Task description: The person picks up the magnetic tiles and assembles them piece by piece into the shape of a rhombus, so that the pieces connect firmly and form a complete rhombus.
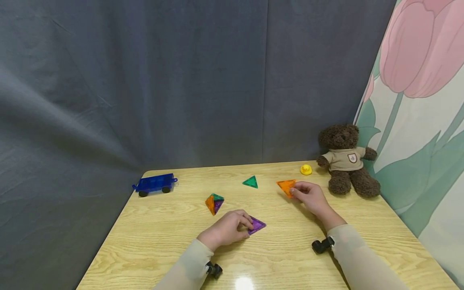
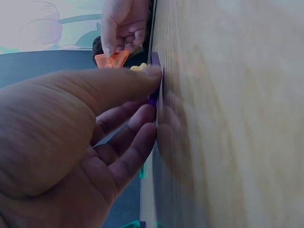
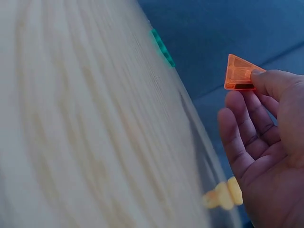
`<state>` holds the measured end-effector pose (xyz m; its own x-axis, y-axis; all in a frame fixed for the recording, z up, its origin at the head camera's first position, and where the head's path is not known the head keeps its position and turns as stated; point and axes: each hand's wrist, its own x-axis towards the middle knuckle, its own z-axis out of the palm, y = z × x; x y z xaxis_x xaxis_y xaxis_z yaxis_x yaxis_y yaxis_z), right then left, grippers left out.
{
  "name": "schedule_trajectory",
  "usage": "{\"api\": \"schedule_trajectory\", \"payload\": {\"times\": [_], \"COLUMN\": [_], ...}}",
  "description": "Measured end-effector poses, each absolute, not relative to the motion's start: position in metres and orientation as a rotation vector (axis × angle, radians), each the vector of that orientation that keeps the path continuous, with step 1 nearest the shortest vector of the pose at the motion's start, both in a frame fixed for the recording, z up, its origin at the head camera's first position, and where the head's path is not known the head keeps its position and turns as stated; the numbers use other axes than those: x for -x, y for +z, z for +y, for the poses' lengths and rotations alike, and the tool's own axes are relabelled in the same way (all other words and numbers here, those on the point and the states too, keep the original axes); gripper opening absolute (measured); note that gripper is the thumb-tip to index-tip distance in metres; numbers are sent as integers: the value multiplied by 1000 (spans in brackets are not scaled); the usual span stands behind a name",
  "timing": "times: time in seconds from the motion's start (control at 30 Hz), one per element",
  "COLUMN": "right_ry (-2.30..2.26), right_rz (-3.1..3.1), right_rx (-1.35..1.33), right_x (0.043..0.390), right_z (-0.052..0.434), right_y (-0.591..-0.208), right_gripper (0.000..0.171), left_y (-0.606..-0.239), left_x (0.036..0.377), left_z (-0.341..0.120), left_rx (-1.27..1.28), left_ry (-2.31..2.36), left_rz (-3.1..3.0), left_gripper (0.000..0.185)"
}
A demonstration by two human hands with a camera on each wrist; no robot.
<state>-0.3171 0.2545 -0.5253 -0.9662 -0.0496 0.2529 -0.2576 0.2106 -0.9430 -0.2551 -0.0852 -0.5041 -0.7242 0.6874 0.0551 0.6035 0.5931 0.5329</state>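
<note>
My right hand (image 1: 309,196) pinches an orange translucent triangular magnetic tile (image 1: 286,186) between thumb and fingers. In the right wrist view that orange tile (image 3: 239,76) is held off the table. On the tabletop, my left hand (image 1: 230,228) has thumb and fingertips at the edges of a purple triangular magnetic tile (image 1: 257,225), which lies flat. Beyond the left hand stands a small pyramid of tiles (image 1: 214,203) with orange, green and purple faces. A green triangular tile (image 1: 251,182) lies farther back, between the pyramid and the right hand.
A blue wheeled toy wagon (image 1: 155,184) stands at the table's back left corner. At the back right are a yellow rubber duck (image 1: 306,169) and a brown teddy bear (image 1: 344,161). A dark curtain (image 1: 203,80) hangs behind the wooden table (image 1: 145,249).
</note>
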Motion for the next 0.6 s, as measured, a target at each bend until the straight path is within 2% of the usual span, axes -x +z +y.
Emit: {"api": "schedule_trajectory", "payload": {"times": [0.27, 0.6], "right_ry": [1752, 1630], "right_rz": [-2391, -2465], "right_rx": [-411, -497], "right_x": [313, 308], "right_z": [234, 213], "right_y": [-517, -514], "right_gripper": [20, 15], "left_y": [-505, -510], "left_x": [260, 262], "left_z": [-85, -87], "left_rx": [-1079, -1097], "left_ry": [835, 878], "left_rz": [2639, 2623], "left_gripper": [22, 20]}}
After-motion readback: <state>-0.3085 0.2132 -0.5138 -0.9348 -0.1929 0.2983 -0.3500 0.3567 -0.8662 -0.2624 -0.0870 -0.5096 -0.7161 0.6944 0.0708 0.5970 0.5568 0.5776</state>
